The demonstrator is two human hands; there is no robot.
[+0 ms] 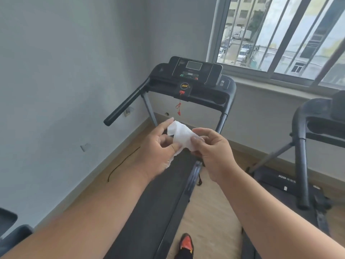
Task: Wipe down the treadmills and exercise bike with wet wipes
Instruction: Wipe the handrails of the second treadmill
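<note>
**Wipe held in both hands before the treadmill**

Wipe (180, 134): white, crumpled, partly unfolded, being held in the air above the near part of the belt (158, 199), well short of the console (194, 70). It is touching no machine.

Left hand (158, 152): thumb and curled fingers are pinching the wipe's left and lower part; the index finger is pointing straight out toward the far wall, lying along the wipe's upper left edge.

Right hand (212, 148): fingers are curling round the wipe's right edge, thumb pressing on top of it.

Treadmill (186, 86): black, standing at centre against the far wall, screen dark. A red cord (179, 105) is hanging from the middle of the console. Its left handle (125, 105) is sticking out toward the near left.

Second treadmill (306, 146): black, standing at right under the window (280, 34), partly cut off by the frame edge.

Cable (121, 163): black, lying on the wooden floor at left, near the wall.

Shoe (186, 243): orange and black, standing on the floor just right of the belt, near edge.
</note>
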